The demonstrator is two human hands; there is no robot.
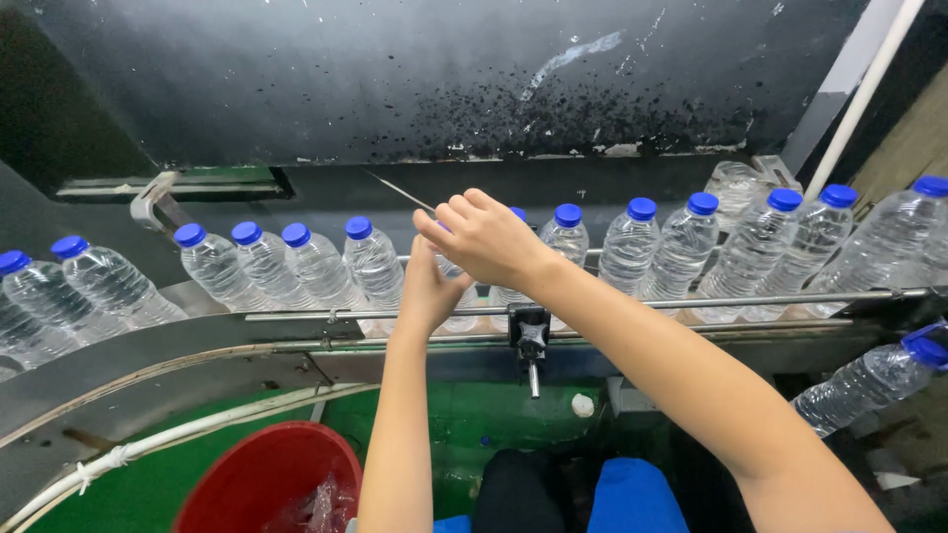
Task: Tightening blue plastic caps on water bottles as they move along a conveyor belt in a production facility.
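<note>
Bottle (460, 296), clear ribbed plastic, upright on conveyor (197, 345), both hands' grip covering it

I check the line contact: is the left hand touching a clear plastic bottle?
Touching. The head view shows the left hand wrapped around a clear plastic bottle behind the rail.

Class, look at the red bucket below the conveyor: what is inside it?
Inside the red bucket, crumpled clear plastic lies near the bottom. The picture's lower edge cuts off the rest of its inside.
</note>
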